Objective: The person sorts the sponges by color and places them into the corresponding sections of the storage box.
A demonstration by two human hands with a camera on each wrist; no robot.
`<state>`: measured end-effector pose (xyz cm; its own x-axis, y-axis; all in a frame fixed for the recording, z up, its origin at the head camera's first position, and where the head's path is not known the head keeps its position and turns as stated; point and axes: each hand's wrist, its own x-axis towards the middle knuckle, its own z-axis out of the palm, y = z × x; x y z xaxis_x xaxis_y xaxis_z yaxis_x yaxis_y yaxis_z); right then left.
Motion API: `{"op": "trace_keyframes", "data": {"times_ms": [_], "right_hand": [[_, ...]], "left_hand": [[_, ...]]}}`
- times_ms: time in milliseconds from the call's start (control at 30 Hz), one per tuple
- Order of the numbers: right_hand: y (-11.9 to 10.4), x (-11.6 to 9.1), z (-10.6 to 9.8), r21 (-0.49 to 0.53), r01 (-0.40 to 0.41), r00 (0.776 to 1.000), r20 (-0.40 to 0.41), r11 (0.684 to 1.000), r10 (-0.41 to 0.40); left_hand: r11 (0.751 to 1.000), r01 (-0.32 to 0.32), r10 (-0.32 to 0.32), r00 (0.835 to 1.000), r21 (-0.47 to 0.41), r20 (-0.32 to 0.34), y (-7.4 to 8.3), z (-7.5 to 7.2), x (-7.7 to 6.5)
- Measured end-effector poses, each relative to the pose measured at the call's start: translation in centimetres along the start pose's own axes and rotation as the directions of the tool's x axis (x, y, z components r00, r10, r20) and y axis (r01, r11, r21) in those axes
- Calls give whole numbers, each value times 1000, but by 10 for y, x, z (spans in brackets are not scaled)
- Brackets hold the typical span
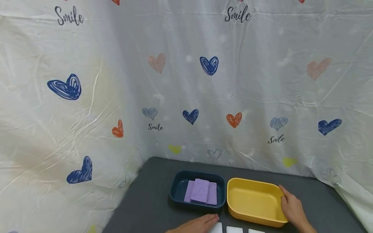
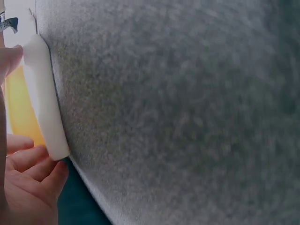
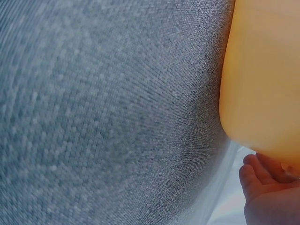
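Note:
My left hand (image 1: 198, 224) is at the lower edge of the head view, on a white block (image 1: 216, 227) that looks like a melamine sponge. In the left wrist view the thumb lies at one end of the white block (image 2: 44, 93) and the fingertips touch its other end. My right hand (image 1: 293, 208) holds the right end of a yellow plastic basin (image 1: 250, 217), which has nothing in it. From the right wrist, the bent fingers (image 3: 255, 173) show against the basin's outer wall (image 3: 262, 93); the thumb is hidden.
Left of the yellow basin stands a dark blue basin (image 1: 175, 201) with several purple sponges (image 1: 199, 191) inside. Two more white blocks lie along the near edge, a middle one (image 1: 234, 229) and a right one (image 1: 255, 231). A heart-printed curtain (image 1: 250, 81) hangs behind the grey tabletop (image 1: 145, 200).

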<state>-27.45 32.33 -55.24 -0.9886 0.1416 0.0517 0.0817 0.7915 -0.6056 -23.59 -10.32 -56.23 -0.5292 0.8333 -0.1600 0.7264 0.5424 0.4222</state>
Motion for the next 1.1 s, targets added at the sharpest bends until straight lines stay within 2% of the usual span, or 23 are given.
{"op": "trace_keyframes", "data": {"times_ms": [200, 433, 700, 1033, 1100], "right_hand": [[-2, -1, 3, 42, -17, 1000, 12, 999, 17], [-2, -3, 4, 57, -23, 1000, 15, 998, 22], [-3, -4, 3, 70, -29, 999, 16, 997, 28], [0, -3, 4, 85, -42, 999, 16, 995, 41], [0, -3, 3, 80, -45, 999, 12, 996, 44]], "left_hand": [[998, 38, -36, 999, -55, 35, 5, 1, 0], [997, 61, -60, 998, -37, 12, 6, 4, 1], [1000, 3, -2, 999, 29, -34, 2, 8, 2], [998, -25, 28, 998, 65, -50, -6, 1, -7], [998, -16, 18, 999, 56, -42, -7, -1, -9]]}}
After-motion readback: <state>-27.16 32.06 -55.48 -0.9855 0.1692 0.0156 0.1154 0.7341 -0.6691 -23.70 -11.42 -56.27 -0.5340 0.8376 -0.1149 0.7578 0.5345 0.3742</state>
